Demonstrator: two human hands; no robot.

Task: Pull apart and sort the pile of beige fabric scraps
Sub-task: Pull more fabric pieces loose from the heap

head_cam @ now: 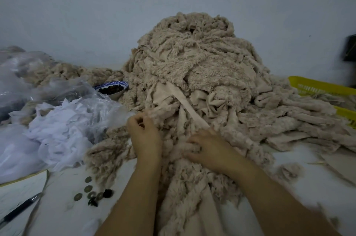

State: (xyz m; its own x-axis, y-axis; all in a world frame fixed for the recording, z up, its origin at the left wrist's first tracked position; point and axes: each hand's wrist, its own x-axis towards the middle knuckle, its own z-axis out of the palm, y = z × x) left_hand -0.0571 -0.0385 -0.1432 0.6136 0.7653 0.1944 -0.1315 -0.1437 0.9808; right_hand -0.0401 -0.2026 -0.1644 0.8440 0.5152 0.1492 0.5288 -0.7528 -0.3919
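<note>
Reaching in over the near edge of the white worktop (63,220), both forearms pass a pen (19,209) and some coin-like discs (90,193) lying off to the left, clear of the work. The left hand (144,136) has its fingers (135,120) curled, pinching a thin bit of beige cloth at the heap's near-left foot. The right hand (209,149) is just beside it, fingers (192,141) hooked into a fleecy clump and gripping it. Prob. one hand anchors while the other teases a piece free, i.e. mid pull-apart. The pile of beige fabric scraps (192,58) sits mid-worktop, heaped tall vs. the wall and spilling down under both hands. Most of it looks untouched, so the job seems early. To the left, a clear plastic bag (96,104) holds white scraps (63,126), kept apart from the beige. Behind it is a blue-patterned bowl (113,86) of dark bits, touching the heap's edge. Far right, a yellow basket (316,86) has beige strips draped over its rim; maybe a sorting bin, can't tell.
</note>
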